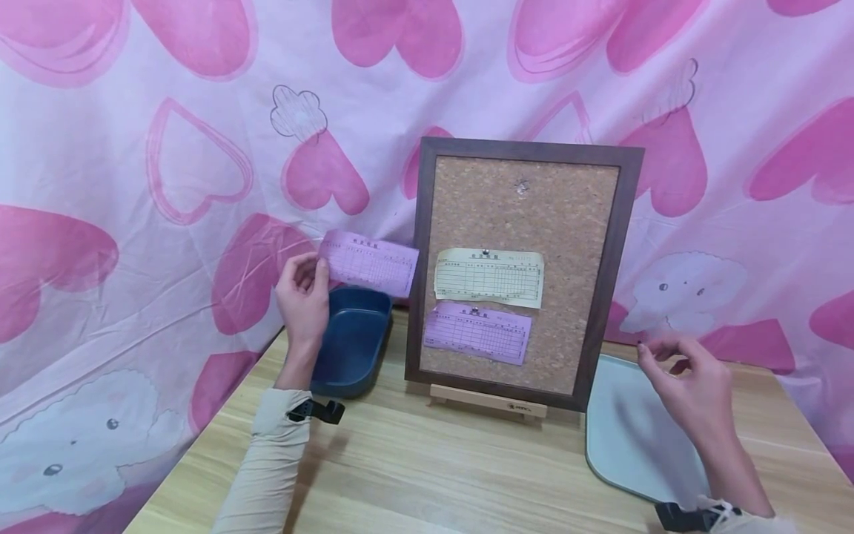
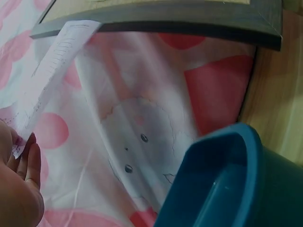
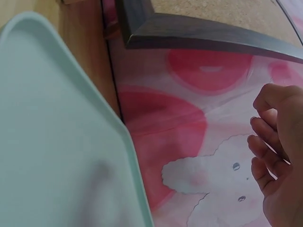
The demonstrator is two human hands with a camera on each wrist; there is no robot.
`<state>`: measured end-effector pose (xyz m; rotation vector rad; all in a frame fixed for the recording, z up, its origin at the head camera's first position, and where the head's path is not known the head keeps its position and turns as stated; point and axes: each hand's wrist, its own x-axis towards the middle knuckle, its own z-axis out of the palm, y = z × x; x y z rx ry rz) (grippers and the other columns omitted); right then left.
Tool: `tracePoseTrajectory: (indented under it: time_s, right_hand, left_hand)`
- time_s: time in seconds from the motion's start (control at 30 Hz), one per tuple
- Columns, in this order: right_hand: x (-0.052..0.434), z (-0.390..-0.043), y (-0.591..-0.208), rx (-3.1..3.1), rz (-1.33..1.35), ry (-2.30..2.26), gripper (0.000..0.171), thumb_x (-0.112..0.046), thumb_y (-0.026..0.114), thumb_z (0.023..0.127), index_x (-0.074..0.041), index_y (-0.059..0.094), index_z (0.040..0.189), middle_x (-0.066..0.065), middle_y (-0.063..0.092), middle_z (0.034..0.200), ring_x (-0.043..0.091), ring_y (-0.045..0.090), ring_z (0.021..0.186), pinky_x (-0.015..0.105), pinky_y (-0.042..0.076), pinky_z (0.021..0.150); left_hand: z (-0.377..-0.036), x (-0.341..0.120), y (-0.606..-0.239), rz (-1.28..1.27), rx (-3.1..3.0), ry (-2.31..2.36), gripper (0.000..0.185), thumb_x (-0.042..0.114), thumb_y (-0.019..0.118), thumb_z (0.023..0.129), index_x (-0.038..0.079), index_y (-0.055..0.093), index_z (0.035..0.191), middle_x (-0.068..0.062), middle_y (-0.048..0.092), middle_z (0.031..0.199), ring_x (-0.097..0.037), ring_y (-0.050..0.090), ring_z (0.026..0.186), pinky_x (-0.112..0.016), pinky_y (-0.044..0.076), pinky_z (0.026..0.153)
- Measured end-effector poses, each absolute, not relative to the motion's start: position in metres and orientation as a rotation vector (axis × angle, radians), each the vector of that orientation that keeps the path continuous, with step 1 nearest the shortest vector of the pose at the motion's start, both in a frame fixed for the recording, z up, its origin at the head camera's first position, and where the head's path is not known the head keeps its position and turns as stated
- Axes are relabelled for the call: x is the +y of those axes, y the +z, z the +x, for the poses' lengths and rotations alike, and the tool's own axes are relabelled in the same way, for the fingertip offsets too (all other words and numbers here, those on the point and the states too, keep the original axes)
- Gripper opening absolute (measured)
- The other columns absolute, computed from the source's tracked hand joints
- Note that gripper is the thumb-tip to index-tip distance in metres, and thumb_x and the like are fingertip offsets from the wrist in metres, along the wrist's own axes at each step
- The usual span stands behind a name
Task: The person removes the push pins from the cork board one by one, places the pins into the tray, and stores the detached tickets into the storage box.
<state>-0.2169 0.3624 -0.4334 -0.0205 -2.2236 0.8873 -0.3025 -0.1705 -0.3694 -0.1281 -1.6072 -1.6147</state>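
My left hand (image 1: 303,300) pinches the left edge of a purple printed slip (image 1: 370,263), held up left of a framed corkboard (image 1: 574,259). In the left wrist view the slip (image 2: 59,71) slants up from thumb and fingers toward the board's frame. A pale yellow slip (image 1: 489,280) is pinned on the cork, with another purple slip (image 1: 477,335) pinned below it. Right of the board, my right hand (image 1: 697,386) is raised over a tray, thumb and index fingertips together at a small dark thing (image 1: 641,344). Its kind is too small to make out.
A dark blue bin (image 1: 350,378) stands left of the board, under my left hand. A pale green tray (image 1: 627,437) lies on the wooden table (image 1: 427,475) at right. Small shiny pins (image 1: 521,186) cluster high on the cork. A wooden stand (image 1: 487,398) supports the board; a heart-patterned cloth (image 1: 200,297) hangs behind.
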Motion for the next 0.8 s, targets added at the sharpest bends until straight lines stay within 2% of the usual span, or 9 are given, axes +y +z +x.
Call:
tracePoseTrajectory:
  time_s: [0.1,0.3,0.53,0.67,0.8]
  right_hand:
    - [0.365,-0.217,-0.437,-2.241,-0.028,0.882,0.012,-0.016,0.084,0.093,-0.009,0.078,0.1,-0.027,0.061,0.087,-0.011,0.053,0.082,0.003,0.042,0.072]
    - [0.369,-0.217,-0.442,-2.274,-0.03,0.879,0.012,-0.015,0.084,0.092,-0.009,0.078,0.1,-0.028,0.061,0.085,-0.011,0.053,0.08,0.004,0.043,0.07]
    - [0.372,-0.22,-0.447,-2.321,0.038,0.858,0.01,-0.013,0.084,0.092,-0.01,0.077,0.099,-0.009,0.069,0.085,-0.012,0.054,0.082,0.006,0.044,0.068]
    - [0.378,-0.221,-0.45,-2.331,0.072,0.837,0.011,-0.011,0.085,0.091,-0.011,0.077,0.098,-0.007,0.07,0.084,-0.012,0.055,0.082,0.006,0.043,0.067]
    - [0.382,-0.222,-0.453,-2.362,0.106,0.805,0.01,-0.011,0.085,0.091,-0.011,0.077,0.097,-0.001,0.071,0.085,-0.014,0.055,0.082,0.005,0.044,0.067]
  left_hand:
    - [-0.304,-0.174,-0.375,-0.11,-1.612,-1.63,0.025,0.002,0.065,0.106,-0.012,0.066,0.127,-0.028,0.07,0.116,-0.016,0.069,0.096,-0.014,0.059,0.085]
    - [-0.309,-0.177,-0.384,-0.077,-1.627,-1.625,0.024,0.0,0.065,0.105,-0.012,0.067,0.126,-0.028,0.07,0.115,-0.01,0.066,0.095,-0.013,0.056,0.083]
    - [-0.312,-0.179,-0.388,-0.103,-1.645,-1.588,0.021,-0.003,0.064,0.105,-0.012,0.071,0.122,-0.028,0.07,0.111,-0.009,0.065,0.081,-0.011,0.052,0.073]
    - [-0.313,-0.18,-0.39,-0.146,-1.685,-1.588,0.021,-0.005,0.063,0.104,-0.012,0.071,0.122,-0.03,0.07,0.111,-0.014,0.061,0.076,-0.011,0.048,0.067]
    - [-0.319,-0.183,-0.397,-0.154,-1.739,-1.574,0.021,-0.005,0.062,0.104,-0.012,0.071,0.122,-0.031,0.07,0.114,-0.026,0.062,0.082,-0.012,0.047,0.069]
